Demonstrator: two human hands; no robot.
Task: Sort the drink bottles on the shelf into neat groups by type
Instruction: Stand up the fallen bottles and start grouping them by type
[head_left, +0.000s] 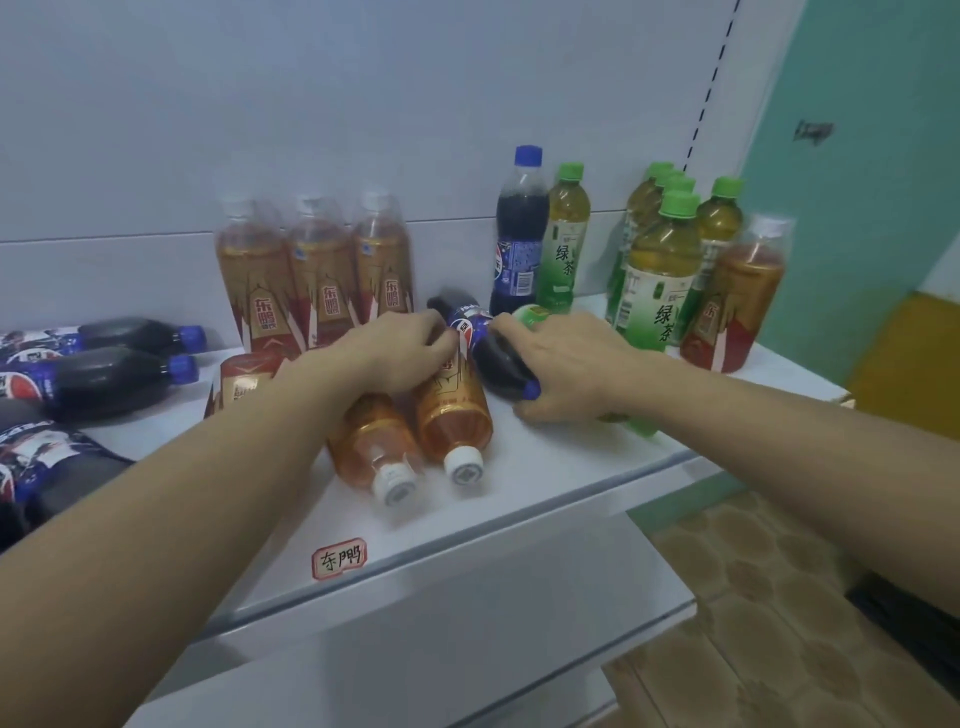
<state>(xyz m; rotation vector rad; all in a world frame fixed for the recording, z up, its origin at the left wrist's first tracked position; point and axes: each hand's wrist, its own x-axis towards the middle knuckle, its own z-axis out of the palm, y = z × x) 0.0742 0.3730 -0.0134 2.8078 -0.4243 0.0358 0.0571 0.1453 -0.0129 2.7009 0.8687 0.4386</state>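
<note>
Head view shows both hands on lying bottles at the middle of the white shelf (545, 483). Left hand (402, 353) rests, fingers curled, on the orange bottles (452, 410) — I cannot tell if it grips one. Right hand (566, 364) lies over a cola bottle (488, 348) with a lying green tea bottle (530, 314) touching it; how firmly the fingers clamp is hidden.

Risk, as I judge it: these are smooth, round plastic bottles lying near the shelf's front edge, caps pointing outward — a nudge could roll one off. A sweeping arm could also topple the green tea group (665, 260) standing just right of the cola bottle.

Labels look glossy; the shelf is slick and flat. More colas (104, 379) lie well left of the cola bottle.
</note>
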